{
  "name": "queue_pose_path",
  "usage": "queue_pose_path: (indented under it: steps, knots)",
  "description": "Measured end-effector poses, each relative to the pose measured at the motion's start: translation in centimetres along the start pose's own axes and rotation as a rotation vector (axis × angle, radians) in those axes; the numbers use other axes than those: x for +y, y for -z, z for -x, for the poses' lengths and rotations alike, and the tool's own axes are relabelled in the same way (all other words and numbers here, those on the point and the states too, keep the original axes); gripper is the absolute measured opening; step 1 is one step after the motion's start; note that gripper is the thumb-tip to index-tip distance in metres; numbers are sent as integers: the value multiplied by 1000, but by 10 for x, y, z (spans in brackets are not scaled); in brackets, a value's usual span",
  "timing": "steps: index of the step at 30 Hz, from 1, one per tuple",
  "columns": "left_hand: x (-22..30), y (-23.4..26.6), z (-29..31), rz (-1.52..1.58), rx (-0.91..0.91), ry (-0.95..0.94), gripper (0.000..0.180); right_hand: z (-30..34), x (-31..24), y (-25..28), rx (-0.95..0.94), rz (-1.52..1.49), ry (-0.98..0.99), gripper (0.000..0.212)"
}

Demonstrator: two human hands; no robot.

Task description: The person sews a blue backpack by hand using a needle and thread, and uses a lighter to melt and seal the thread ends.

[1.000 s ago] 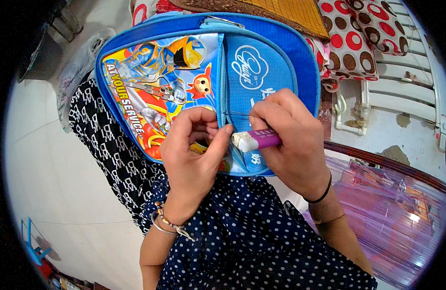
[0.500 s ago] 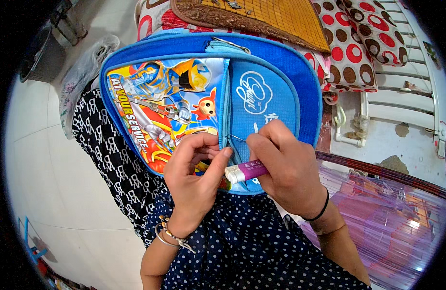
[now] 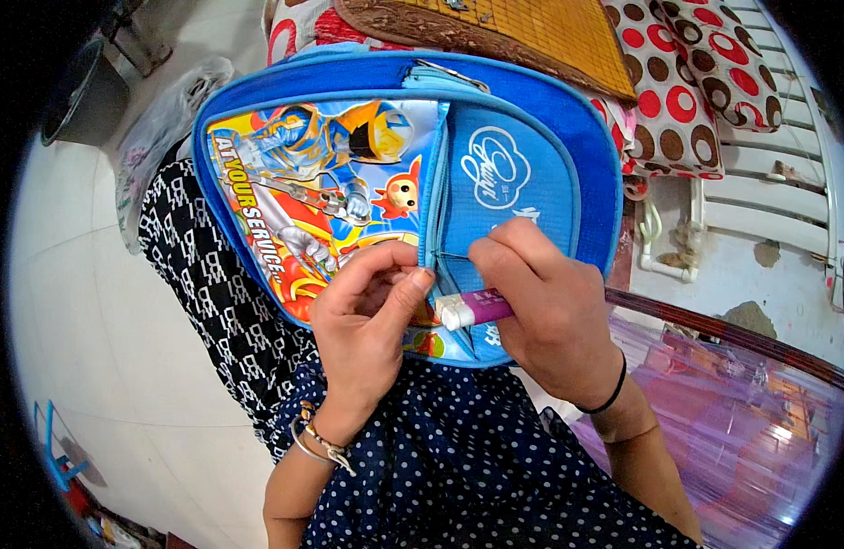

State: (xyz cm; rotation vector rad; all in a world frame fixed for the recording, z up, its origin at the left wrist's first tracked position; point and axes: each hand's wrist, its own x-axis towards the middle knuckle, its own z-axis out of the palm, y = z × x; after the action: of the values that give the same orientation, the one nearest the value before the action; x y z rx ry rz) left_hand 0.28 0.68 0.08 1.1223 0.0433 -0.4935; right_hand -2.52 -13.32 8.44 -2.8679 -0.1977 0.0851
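A blue children's backpack [image 3: 597, 174] with a cartoon front panel lies across my lap. My left hand [image 3: 371, 297] is closed, thumb and fingers pinching the edge of the front pocket's light blue zipper seam [image 3: 432, 215]. My right hand [image 3: 545, 316] is closed around a purple-and-white stick-like handle [image 3: 481, 307], its pale end pointing left toward my left thumb. From the right fingertips a thin dark line [image 3: 454, 257] runs to the seam; whether it is thread or a needle I cannot tell. Below it the pocket gapes slightly.
Behind the backpack lie a bamboo mat [image 3: 532, 37] and dotted cushions [image 3: 664, 110]. A white slatted rack [image 3: 765, 178] stands at right, above purple plastic-wrapped goods [image 3: 714, 439]. At far left are a grey bin [image 3: 91, 96] and a clear plastic bag [image 3: 170, 114].
The backpack and surroundings have shifted slightly right in view. My right hand has turned a little with the purple handle, while my left hand keeps pinching the seam.
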Motion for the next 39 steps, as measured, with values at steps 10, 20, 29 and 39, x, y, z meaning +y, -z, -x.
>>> queue_pose_path:
  steps: [10, 20, 29, 39]
  knots:
    - [-1, 5, -6, 80, -33, 91, 16, -6, 4, -6, 53, -86, -3, 29]
    - [0, 6, -9, 160, -21, 207, 14, -16, -1, -13, 48, -119, -50, 28]
    - [0, -1, -6, 194, 32, 59, 10, -15, -5, -23, 197, -258, -128, 18]
    - [-2, 4, -5, -54, -3, -327, 10, -7, -11, -15, 240, -308, -141, 11]
